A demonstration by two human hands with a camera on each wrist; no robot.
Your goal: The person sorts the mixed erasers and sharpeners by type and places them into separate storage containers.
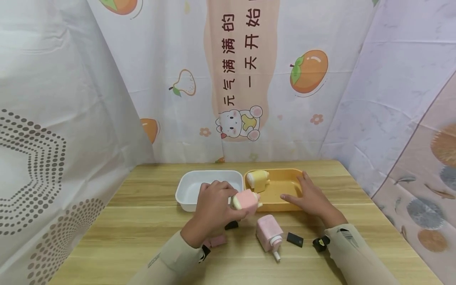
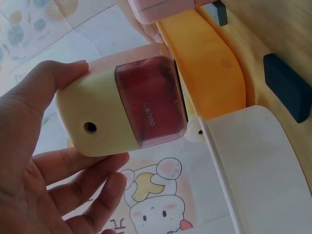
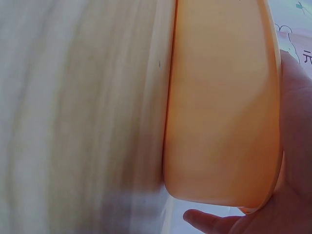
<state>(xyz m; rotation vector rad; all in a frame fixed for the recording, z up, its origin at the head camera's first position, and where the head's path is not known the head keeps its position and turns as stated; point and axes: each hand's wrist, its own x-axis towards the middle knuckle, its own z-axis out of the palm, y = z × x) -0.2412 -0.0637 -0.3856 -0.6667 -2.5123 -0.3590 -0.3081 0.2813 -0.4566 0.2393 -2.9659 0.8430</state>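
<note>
My left hand [image 1: 215,206] holds a pink and cream pencil sharpener [image 1: 246,200] by its end, thumb on one side and fingers on the other. The left wrist view shows the round pencil hole and the clear reddish shavings drawer of this sharpener [image 2: 151,105]. It hangs above the table before the two trays. At the right end of the orange tray [image 1: 281,206] is my right hand [image 1: 313,196], fingers spread along the rim and thumb stretched over the front side. Inside that tray, at its left end, lies a yellow sharpener [image 1: 259,180].
A white tray [image 1: 185,202] stands left of the orange one, partly behind my left hand. Nearer on the table [image 1: 249,269] lie another pink sharpener [image 1: 268,231], a dark block [image 1: 295,239], a second dark block [image 1: 231,225] and a pink block [image 1: 218,240].
</note>
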